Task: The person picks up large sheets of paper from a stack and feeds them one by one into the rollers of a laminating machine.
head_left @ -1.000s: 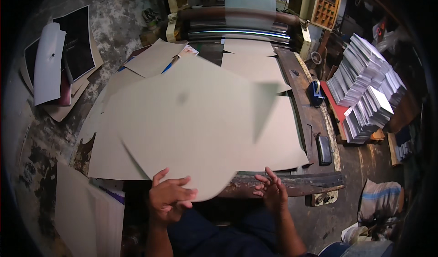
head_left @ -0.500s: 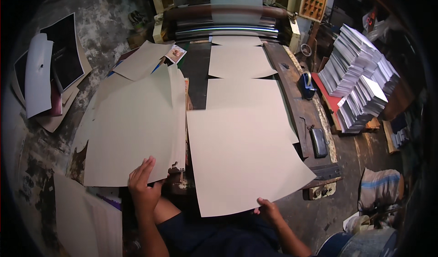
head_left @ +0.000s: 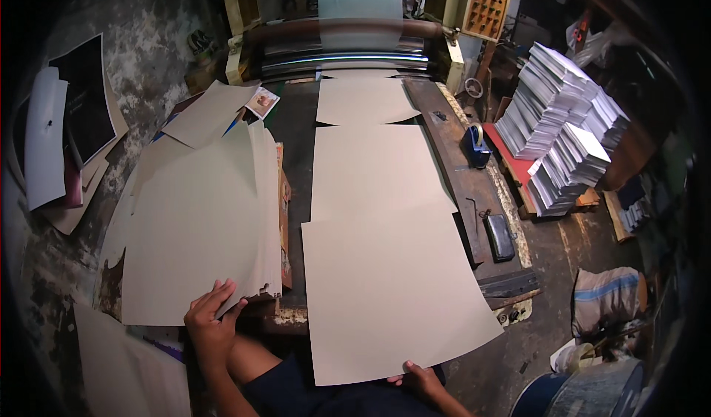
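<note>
A large greyish-beige paper sheet [head_left: 392, 291] lies in front of me, its near edge bending over the table's end. My right hand [head_left: 419, 379] pinches that near edge, thumb on top and fingers underneath. The sheet's far edge meets another sheet [head_left: 378, 169], part of a line of sheets running to the metal rollers [head_left: 344, 61] of a machine. On the left is a thick stack of similar sheets [head_left: 192, 224]. My left hand [head_left: 212, 319] rests at the stack's near edge, fingers stretched out over the top sheet and thumb apart.
A dark metal guide bar [head_left: 444, 169] borders the sheets on the right. Beyond it are a blue tape dispenser [head_left: 475, 147] and a black case [head_left: 500, 237]. Tall piles of white paper [head_left: 544, 106] stand at right. More sheets [head_left: 122, 365] stand low at left.
The front sheet has turned slightly, lining up more with the row. The sheets ahead have moved toward the rollers. My view has shifted a little; both hands keep their places.
</note>
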Demonstrator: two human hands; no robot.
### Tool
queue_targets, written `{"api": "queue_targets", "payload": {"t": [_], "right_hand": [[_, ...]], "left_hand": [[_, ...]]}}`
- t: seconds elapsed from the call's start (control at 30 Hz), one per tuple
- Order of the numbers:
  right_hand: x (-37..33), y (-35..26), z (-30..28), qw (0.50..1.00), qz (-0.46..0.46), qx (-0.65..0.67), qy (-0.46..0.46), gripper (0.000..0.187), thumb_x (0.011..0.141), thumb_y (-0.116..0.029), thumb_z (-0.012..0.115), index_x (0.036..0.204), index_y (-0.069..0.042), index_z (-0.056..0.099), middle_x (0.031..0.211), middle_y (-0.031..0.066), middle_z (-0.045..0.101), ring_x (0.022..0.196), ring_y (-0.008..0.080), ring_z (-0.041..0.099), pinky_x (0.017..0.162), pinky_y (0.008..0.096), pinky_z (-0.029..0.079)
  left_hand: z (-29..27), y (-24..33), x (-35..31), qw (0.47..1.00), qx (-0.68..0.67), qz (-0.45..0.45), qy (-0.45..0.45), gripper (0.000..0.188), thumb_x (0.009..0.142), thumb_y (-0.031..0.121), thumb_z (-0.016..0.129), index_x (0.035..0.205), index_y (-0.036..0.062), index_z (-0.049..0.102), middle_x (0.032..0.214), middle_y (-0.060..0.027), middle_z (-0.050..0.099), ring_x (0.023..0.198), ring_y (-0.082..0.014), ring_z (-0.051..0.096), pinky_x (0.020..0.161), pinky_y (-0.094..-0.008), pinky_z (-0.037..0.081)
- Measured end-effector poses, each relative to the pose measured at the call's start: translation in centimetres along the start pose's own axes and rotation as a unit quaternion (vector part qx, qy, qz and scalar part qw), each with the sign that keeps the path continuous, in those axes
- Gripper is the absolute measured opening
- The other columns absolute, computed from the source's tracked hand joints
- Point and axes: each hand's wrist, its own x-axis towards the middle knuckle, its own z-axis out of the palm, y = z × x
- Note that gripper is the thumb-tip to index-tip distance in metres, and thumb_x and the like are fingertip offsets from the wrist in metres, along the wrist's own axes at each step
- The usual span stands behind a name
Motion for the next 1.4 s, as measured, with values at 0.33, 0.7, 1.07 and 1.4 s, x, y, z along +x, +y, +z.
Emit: {"api": "queue_targets", "payload": {"t": [0.33, 0.7, 1.07, 1.4], "right_hand": [[0.2, 0.4, 1.1, 0.999, -0.010, 0.039, 0.006, 0.049, 0.100, -0.033, 0.049, 0.128, 0.008, 0.044, 0.113, 0.0218, 0.062, 0.100, 0.0315, 0.067, 0.080, 0.0358, 0.053], [5.9, -3.5, 1.6, 0.990, -0.006, 0.144, -0.007, 0.049, 0.101, -0.039, 0.047, 0.119, 0.007, 0.050, 0.100, 0.0237, 0.067, 0.082, 0.0239, 0.062, 0.082, 0.0377, 0.050], [12.5, -8.5, 3.1, 0.977, -0.076, 0.201, -0.018, 0.033, 0.100, -0.039, 0.048, 0.100, -0.007, 0.049, 0.103, 0.0245, 0.065, 0.083, 0.0256, 0.062, 0.080, 0.0415, 0.051], [13.1, -9.3, 5.2, 0.964, -0.144, 0.210, 0.076, 0.041, 0.100, -0.034, 0.048, 0.133, -0.013, 0.038, 0.114, 0.0147, 0.064, 0.087, 0.0220, 0.062, 0.079, 0.0428, 0.053]], "left_hand": [[0.8, -0.8, 0.0, 0.996, 0.002, -0.075, 0.053, 0.024, 0.093, 0.022, 0.064, 0.092, -0.0011, 0.070, 0.078, -0.0177, 0.067, 0.069, -0.0345, 0.064, 0.067, -0.0373, 0.047], [0.4, 1.7, -1.2, 0.998, -0.003, -0.022, 0.050, 0.028, 0.093, 0.023, 0.065, 0.098, -0.0044, 0.068, 0.092, -0.0194, 0.070, 0.088, -0.0336, 0.067, 0.076, -0.0388, 0.050], [-1.8, 1.3, -1.3, 0.988, -0.118, -0.082, -0.056, 0.036, 0.094, 0.032, 0.063, 0.109, -0.0006, 0.069, 0.113, -0.0200, 0.068, 0.112, -0.0322, 0.064, 0.096, -0.0367, 0.046], [0.1, 1.8, -1.7, 0.860, -0.376, -0.238, 0.250, 0.049, 0.102, 0.040, 0.047, 0.102, -0.0040, 0.067, 0.095, -0.0087, 0.070, 0.098, -0.0223, 0.062, 0.106, -0.0355, 0.034]]}}
